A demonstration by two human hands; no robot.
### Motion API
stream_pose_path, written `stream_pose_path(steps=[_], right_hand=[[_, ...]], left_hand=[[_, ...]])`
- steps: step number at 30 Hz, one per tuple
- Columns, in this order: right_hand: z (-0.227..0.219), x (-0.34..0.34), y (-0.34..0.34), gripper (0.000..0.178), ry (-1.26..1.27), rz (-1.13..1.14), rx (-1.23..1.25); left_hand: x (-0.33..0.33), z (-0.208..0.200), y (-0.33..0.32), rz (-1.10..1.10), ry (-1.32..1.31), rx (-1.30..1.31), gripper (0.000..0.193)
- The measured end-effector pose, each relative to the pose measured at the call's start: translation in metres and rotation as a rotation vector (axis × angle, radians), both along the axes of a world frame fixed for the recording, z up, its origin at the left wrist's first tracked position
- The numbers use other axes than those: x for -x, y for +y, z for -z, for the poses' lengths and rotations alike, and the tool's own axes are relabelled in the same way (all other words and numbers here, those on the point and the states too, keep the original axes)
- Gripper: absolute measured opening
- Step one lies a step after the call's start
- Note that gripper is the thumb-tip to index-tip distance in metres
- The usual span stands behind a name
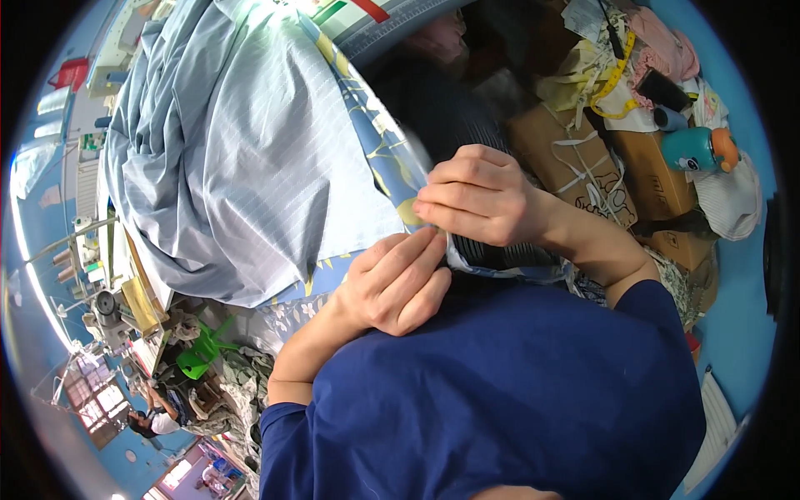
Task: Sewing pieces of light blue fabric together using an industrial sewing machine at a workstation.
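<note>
A large light blue cloth with fine stripes (283, 142) spreads over the work surface ahead of me and bunches into folds at the left. Along its right edge runs a blue fabric band with a yellow print (373, 137). My left hand (398, 282) is closed, its thumb and fingertips pinching the near corner of this band. Just above it, my right hand (479, 196) pinches the band's edge too, fingers bent. The two sets of fingertips nearly meet, and they cover the exact spot they grip. Bright light glares on the cloth's far end.
On the right stand cardboard boxes (667, 187), a teal bottle with an orange lid (692, 150), a yellow measuring tape (621, 83) and loose cloth scraps. A green plastic stool (198, 354) and piled fabric lie lower left, with another person (154, 421) beyond.
</note>
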State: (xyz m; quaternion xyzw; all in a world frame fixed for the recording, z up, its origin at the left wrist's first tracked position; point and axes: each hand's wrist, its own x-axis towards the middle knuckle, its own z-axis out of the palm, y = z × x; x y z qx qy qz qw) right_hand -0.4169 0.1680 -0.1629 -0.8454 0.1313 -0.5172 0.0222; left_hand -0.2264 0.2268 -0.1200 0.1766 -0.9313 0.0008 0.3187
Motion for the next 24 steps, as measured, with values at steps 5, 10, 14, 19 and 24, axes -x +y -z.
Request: stream_pose_path(steps=[5,10,14,19,24], right_hand=[[0.005,0.004,0.002,0.015,-0.022,0.029,-0.038],[0.003,0.004,0.001,0.016,-0.019,0.015,-0.057],[0.0,0.003,0.001,0.016,-0.01,0.01,-0.065],[-0.002,0.0,0.004,0.016,-0.038,0.015,-0.068],[-0.005,0.005,0.004,0.015,-0.001,-0.001,-0.071]], left_hand=[[-0.023,0.004,0.009,-0.072,0.077,-0.033,0.021],[-0.028,0.011,0.011,-0.459,-0.036,-0.262,0.027],[-0.024,0.021,0.001,-0.484,-0.013,-0.254,0.026],[-0.03,0.01,0.001,-0.45,0.009,-0.308,0.027],[-0.028,-0.021,0.008,-0.383,0.073,-0.307,0.031]])
